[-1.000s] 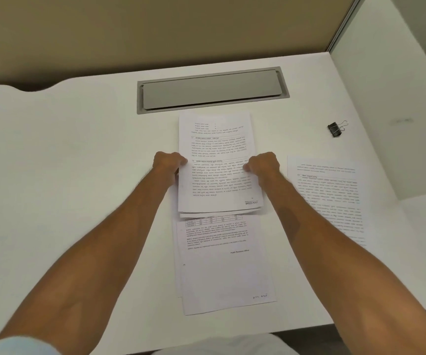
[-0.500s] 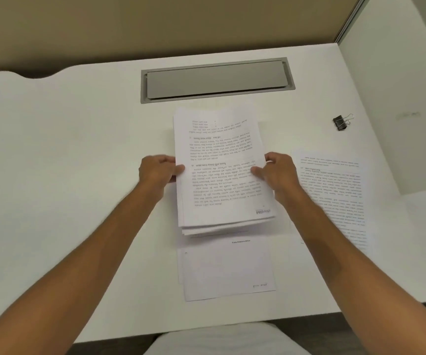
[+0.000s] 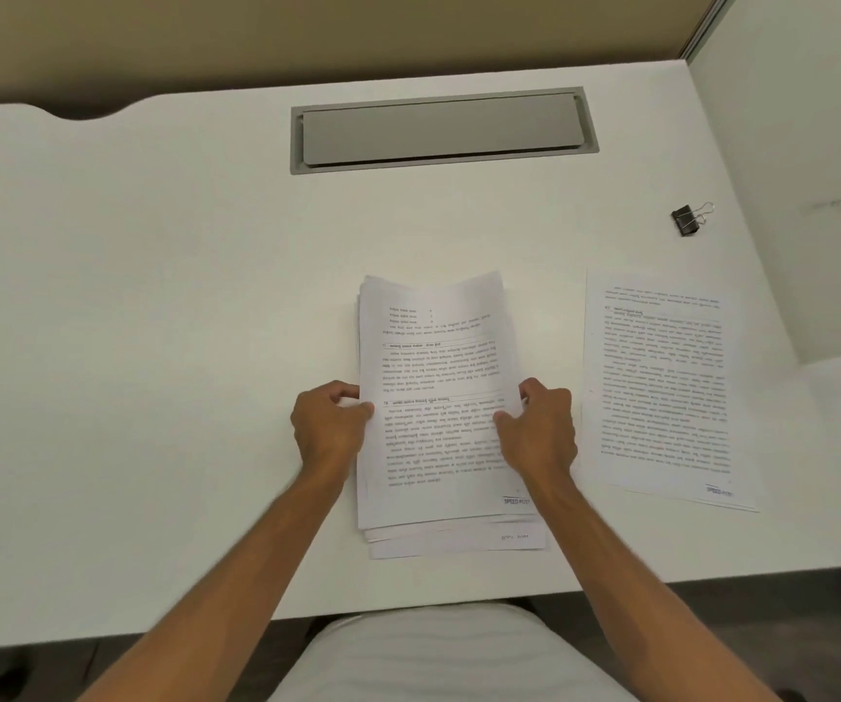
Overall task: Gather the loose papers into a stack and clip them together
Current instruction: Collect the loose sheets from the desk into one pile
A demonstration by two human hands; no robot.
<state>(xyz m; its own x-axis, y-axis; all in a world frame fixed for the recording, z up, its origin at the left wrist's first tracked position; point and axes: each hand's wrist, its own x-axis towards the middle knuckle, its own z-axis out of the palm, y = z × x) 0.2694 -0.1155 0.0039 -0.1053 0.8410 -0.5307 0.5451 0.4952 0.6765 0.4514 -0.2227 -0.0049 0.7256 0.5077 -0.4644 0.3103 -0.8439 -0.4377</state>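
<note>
The print on the stack [image 3: 438,397] is too small and soft to read, apart from "SPEED POST" at its near right corner. The sheets below the top one show only as thin slivers at the near edge, and the lowest carries a faint scribble that cannot be made out. The left hand [image 3: 330,428] hides its fingers under the stack's edge; the right hand [image 3: 540,428] does the same on the other side. The loose sheet [image 3: 666,392] to the right has equally unreadable text. Both forearms run off the bottom edge, and the tabletop [image 3: 130,321] is cut off at the left.
</note>
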